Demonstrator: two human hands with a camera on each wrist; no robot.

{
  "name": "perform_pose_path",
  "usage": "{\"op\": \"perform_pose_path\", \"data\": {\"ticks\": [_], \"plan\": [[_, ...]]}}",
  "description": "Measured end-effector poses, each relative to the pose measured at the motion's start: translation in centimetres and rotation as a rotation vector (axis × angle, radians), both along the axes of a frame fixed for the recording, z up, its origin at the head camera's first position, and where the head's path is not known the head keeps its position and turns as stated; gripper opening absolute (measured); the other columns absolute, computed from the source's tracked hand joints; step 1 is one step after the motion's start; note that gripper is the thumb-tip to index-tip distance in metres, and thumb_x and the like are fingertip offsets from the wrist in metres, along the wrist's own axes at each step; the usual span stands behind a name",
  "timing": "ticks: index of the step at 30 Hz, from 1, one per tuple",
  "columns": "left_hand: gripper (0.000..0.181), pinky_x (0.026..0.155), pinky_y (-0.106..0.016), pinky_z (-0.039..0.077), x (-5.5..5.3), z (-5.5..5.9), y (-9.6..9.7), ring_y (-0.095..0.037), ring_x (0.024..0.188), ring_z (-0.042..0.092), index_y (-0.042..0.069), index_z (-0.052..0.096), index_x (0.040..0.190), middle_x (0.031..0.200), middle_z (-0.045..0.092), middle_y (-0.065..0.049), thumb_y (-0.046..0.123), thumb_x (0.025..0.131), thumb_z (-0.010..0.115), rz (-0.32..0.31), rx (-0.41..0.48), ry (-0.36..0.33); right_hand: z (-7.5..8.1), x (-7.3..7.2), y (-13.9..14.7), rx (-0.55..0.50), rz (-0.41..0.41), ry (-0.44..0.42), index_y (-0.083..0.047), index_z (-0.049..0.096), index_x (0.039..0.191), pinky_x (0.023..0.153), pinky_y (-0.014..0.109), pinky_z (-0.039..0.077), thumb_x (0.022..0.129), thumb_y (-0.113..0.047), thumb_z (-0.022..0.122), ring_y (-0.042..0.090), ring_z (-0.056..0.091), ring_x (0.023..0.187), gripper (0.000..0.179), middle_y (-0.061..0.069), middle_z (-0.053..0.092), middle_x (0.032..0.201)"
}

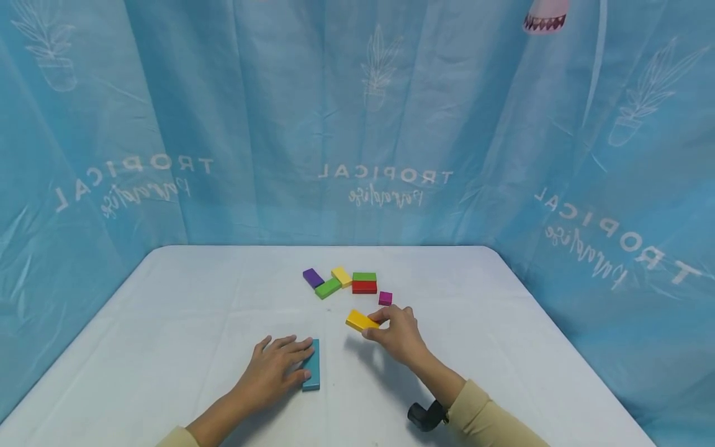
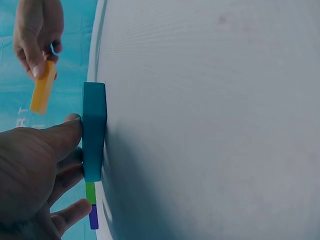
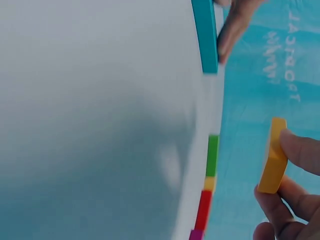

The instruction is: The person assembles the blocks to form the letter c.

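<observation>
Amber block (image 1: 358,320): it hung just above the white table (image 1: 167,323), its pinched end grasped between thumb and fingers of the right hand (image 1: 398,335). A hold at one end presumably left the rest of the block exposed and easy to steer. Blue block (image 1: 314,366): it lay nearer the person, long side pointing away, under the left hand (image 1: 274,371). That hand's digits touched it without closing round it, a light contact that probably served to steady it. Pose, as I saw it: both forearms slanted inward from the near edge, the left fingers spread, the right wrist raised over its own shadow. Farther out lay a magenta cube (image 1: 385,298), then a red block (image 1: 364,287) with a green block (image 1: 364,276) behind or upon it; I could not tell which. A pale yellow block (image 1: 342,277), a second green block (image 1: 328,288) and a purple block (image 1: 313,277) continued leftward. A blue curtain (image 1: 285,124) enclosed the table.
</observation>
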State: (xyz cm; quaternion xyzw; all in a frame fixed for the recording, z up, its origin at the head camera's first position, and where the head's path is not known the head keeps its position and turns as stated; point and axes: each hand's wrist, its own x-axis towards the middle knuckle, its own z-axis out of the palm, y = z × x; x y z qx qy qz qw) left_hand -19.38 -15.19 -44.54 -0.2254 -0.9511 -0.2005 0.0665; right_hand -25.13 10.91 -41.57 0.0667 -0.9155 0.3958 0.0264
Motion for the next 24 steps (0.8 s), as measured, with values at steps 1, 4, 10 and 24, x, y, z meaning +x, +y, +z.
{"op": "perform_pose_path", "data": {"ticks": [1, 4, 10, 24], "plan": [[0.043, 0.102, -0.068, 0.020, 0.0, -0.1, 0.0, -0.034, 0.126, 0.046, 0.011, 0.066, 0.124, 0.134, 0.057, -0.002, 0.030, 0.086, 0.072, -0.001, 0.002, 0.000, -0.2, 0.5, -0.1, -0.005, 0.005, 0.007, -0.012, 0.074, 0.098, 0.066, 0.031, 0.042, 0.076, -0.023, 0.083, 0.021, 0.043, 0.089, 0.026, 0.000, 0.056, 0.089], [0.043, 0.101, -0.068, 0.021, 0.1, -0.2, 0.0, -0.034, 0.126, 0.046, 0.011, 0.066, 0.124, 0.134, 0.057, -0.002, 0.030, 0.086, 0.072, -0.004, 0.009, 0.005, -0.6, 1.9, -0.3, -0.011, 0.008, 0.011, -0.011, 0.074, 0.096, 0.065, 0.031, 0.041, 0.076, -0.022, 0.082, 0.021, 0.042, 0.088, 0.025, -0.001, 0.056, 0.087], [0.043, 0.102, -0.068, 0.019, 0.1, -0.3, 0.1, -0.033, 0.127, 0.046, 0.011, 0.067, 0.124, 0.134, 0.058, -0.001, 0.030, 0.086, 0.073, 0.006, 0.009, -0.008, -1.4, 4.1, -0.9, 0.018, 0.024, -0.020, -0.011, 0.074, 0.093, 0.067, 0.032, 0.038, 0.074, -0.018, 0.082, 0.020, 0.042, 0.086, 0.022, -0.004, 0.056, 0.084], [0.044, 0.103, -0.067, 0.018, 0.0, 0.0, 0.0, -0.032, 0.127, 0.045, 0.012, 0.066, 0.124, 0.135, 0.057, 0.001, 0.031, 0.085, 0.073, 0.010, 0.013, -0.018, -1.6, 6.9, -2.7, 0.198, 0.239, -0.022, -0.009, 0.074, 0.089, 0.066, 0.028, 0.034, 0.073, -0.024, 0.084, 0.012, 0.041, 0.071, 0.024, -0.010, 0.054, 0.071]]}}
